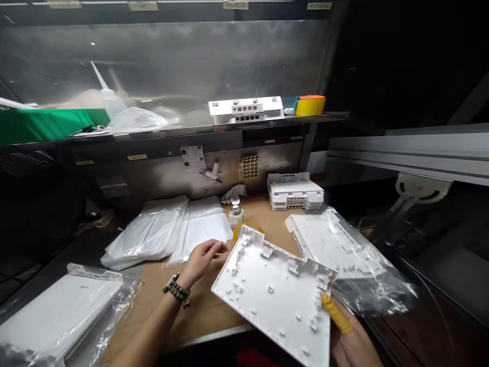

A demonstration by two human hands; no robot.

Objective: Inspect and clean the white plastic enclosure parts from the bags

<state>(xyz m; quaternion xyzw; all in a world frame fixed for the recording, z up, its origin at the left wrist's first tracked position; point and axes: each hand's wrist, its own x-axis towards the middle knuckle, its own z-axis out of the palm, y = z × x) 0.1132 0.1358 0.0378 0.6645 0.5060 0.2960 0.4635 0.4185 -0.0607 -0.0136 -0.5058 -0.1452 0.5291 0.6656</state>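
White plastic cover panel, inner face up, held at the near right edge of the bench.

Item: cover panel point(278, 298), ribbed and clipped side showing, tilted, pinched at its near right corner by the right hand point(353, 341), whose thumb wears a yellow finger cot point(336, 313); grip is at one corner only, so the panel could likely pivot or slip and strike the bench edge point(214, 336). Left hand point(202, 260), fingers loosely curled, holds nothing and rests on the stack of clear bags point(168, 234) just left of the panel. Adjacent: bagged panel point(336, 244) to the right, its loose film near the held corner and liable to snag; small pump bottle point(236, 213) behind, within knocking range; stacked white housings point(294, 191) further back; bagged part point(61, 311) at far left.
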